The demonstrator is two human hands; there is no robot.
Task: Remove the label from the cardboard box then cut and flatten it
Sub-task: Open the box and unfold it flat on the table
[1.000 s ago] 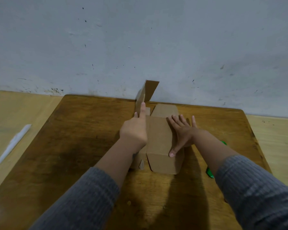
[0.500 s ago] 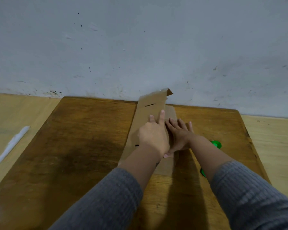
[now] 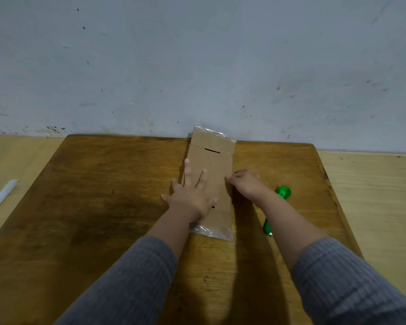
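The brown cardboard box (image 3: 215, 170) lies flat on the wooden table (image 3: 103, 195), its far end touching the wall, with clear tape shining at both ends. My left hand (image 3: 189, 195) rests palm down on its left half, fingers spread. My right hand (image 3: 246, 184) sits at the box's right edge with curled fingertips touching the cardboard. A green-handled cutter (image 3: 277, 207) lies on the table to the right, partly hidden under my right forearm.
A grey wall stands right behind the table. A white strip (image 3: 0, 199) lies on the lighter surface left of the table. Light wooden surface runs along both sides of the table.
The upright side panel has been folded down to the right, and the box now lies flat. My left hand went from holding the panel to pressing flat; my right hand slid out to the right edge.
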